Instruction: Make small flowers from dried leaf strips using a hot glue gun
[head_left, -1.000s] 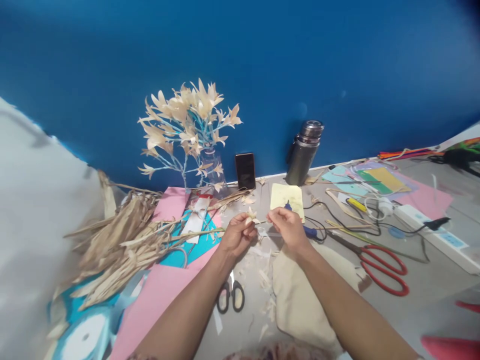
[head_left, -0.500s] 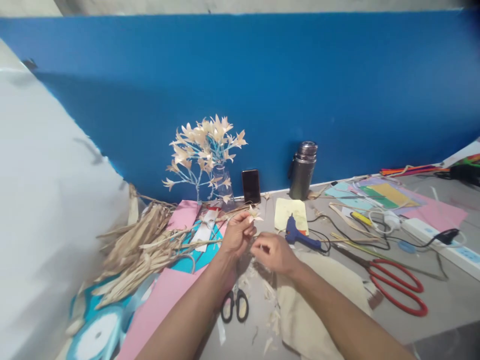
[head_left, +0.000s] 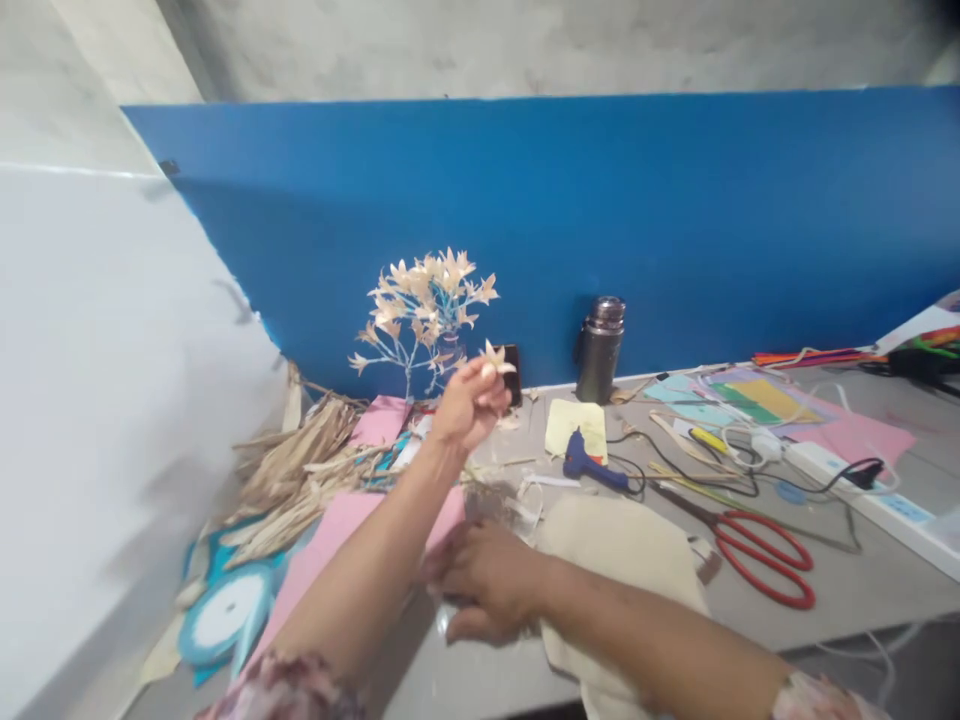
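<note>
My left hand is raised and pinches a small cream artificial flower with pointed petals, in front of a dark phone. My right hand is low over the table, palm down, its thumb apart from the slightly blurred fingers. It lies beside a pink sheet and a cream cloth. Whatever is directly under the right hand is hidden. Behind the left hand stands a bunch of similar cream flowers on pale blue stems, in a clear vase partly covered from view.
A blue glue gun rests by a yellow paper. Large red-handled scissors and a power strip lie at right. A metal flask stands against the blue panel. Dried husks and a ribbon spool are at left.
My left hand has lifted the flower up and away. My right hand has moved down and left, over the spot where black-handled scissors lay. The view has tilted up.
</note>
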